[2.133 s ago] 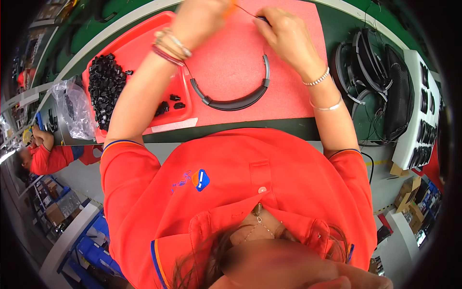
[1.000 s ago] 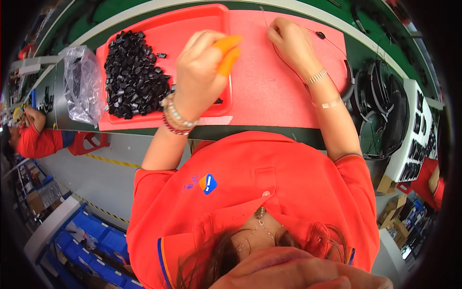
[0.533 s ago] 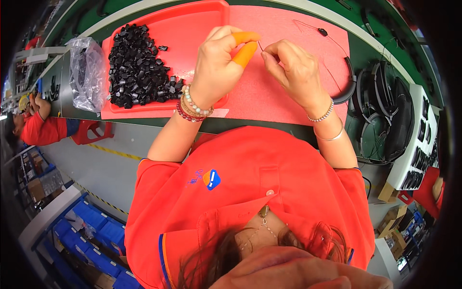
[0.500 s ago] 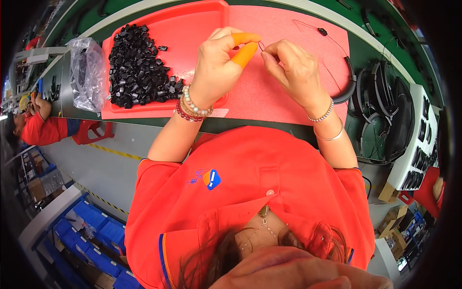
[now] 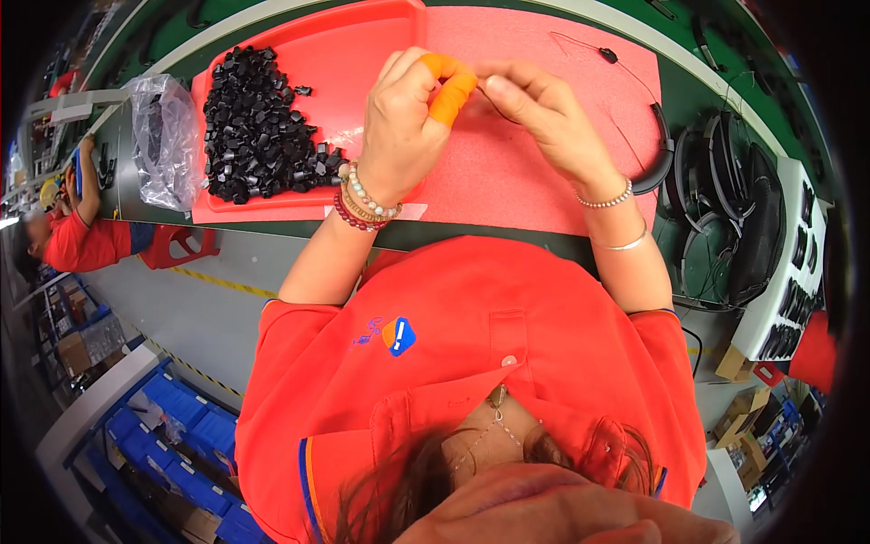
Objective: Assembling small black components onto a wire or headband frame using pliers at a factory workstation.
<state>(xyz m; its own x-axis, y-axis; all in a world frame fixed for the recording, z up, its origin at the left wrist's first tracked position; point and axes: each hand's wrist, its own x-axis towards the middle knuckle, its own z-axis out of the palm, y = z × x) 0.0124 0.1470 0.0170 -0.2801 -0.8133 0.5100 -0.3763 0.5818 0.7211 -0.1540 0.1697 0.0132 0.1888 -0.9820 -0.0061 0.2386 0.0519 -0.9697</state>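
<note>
My left hand [image 5: 408, 118], with orange finger covers on thumb and forefinger, is closed in a pinch above the pink mat [image 5: 544, 195]. Its fingertips meet those of my right hand [image 5: 548, 113], which is pinching too. Between them runs a thin dark wire [image 5: 494, 107], its end hidden in the fingers. To the right lies a curved black headband [image 5: 660, 163] with thin wires leading off it. A small black part [image 5: 608, 55] sits on one of these wires near the mat's far edge.
A red tray [image 5: 362, 36] heaped with small black plastic parts [image 5: 258, 127] stands left, beside a clear plastic bag [image 5: 163, 140]. Several black headbands [image 5: 716, 199] lie at the right, next to a white rack [image 5: 802, 263] of black pieces. Another person [image 5: 86, 240] sits at far left.
My hands have come together, the fingertips now touching, and my right hand has turned over the wire. At far left the other person's arm has risen.
</note>
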